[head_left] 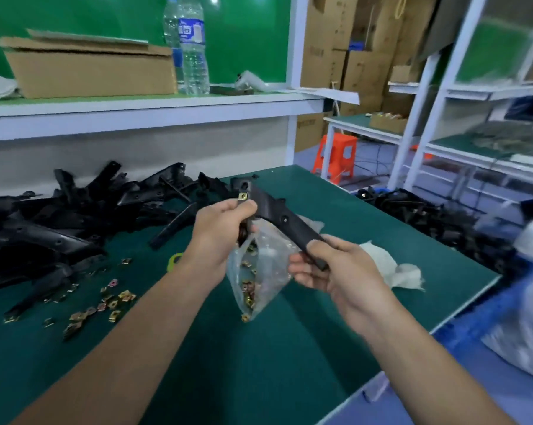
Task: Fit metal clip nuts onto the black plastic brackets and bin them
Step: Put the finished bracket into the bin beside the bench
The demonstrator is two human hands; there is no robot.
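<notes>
I hold one black plastic bracket (pixel 276 214) in the air above the green table (pixel 366 228). My right hand (pixel 329 265) grips its lower end. My left hand (pixel 225 228) is curled round its upper part, thumb beside a brass-coloured clip nut (pixel 243 196) sitting on the bracket's edge. Under my hands lies a clear plastic bag (pixel 259 277) holding several clip nuts. Loose clip nuts (pixel 105 305) are scattered on the table to the left. A large pile of black brackets (pixel 75 216) covers the table's far left.
A bin of black parts (pixel 437 222) sits beyond the table's right edge. White crumpled plastic (pixel 394 268) lies beside my right hand. On the shelf behind stand a cardboard box (pixel 87 69) and two water bottles (pixel 191 47). An orange stool (pixel 335 154) stands on the floor.
</notes>
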